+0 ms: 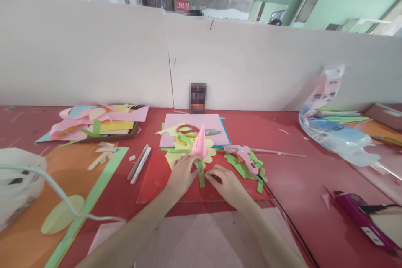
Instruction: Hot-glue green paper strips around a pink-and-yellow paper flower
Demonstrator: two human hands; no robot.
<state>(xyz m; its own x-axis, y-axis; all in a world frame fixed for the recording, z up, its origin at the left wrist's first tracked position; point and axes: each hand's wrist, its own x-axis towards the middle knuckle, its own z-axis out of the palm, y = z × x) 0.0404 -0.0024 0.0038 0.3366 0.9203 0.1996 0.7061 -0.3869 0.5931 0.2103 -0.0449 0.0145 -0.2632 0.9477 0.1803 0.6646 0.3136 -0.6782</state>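
Observation:
A pink paper cone [199, 144] stands point up at the middle of the table, with my left hand [182, 173] closed at its base. Just below the cone, a short green paper strip [202, 178] hangs down between my two hands. My right hand [224, 182] is bent into a pinch beside that strip; what its fingertips hold, if anything, is too small to make out. Behind the cone lies a pale yellow paper flower [209, 154], partly covered by it. Red-handled scissors [187, 128] rest on pink sheets [171, 119] beyond.
Right of my hands lies a pink glue gun [241, 153] over green paper scraps [234, 166], its black cord trailing forward. Two pens [140, 165] lie to the left. Paper offcuts [100, 121] fill a tray. A plastic bag [339, 130] and purple device [361, 215] are far right.

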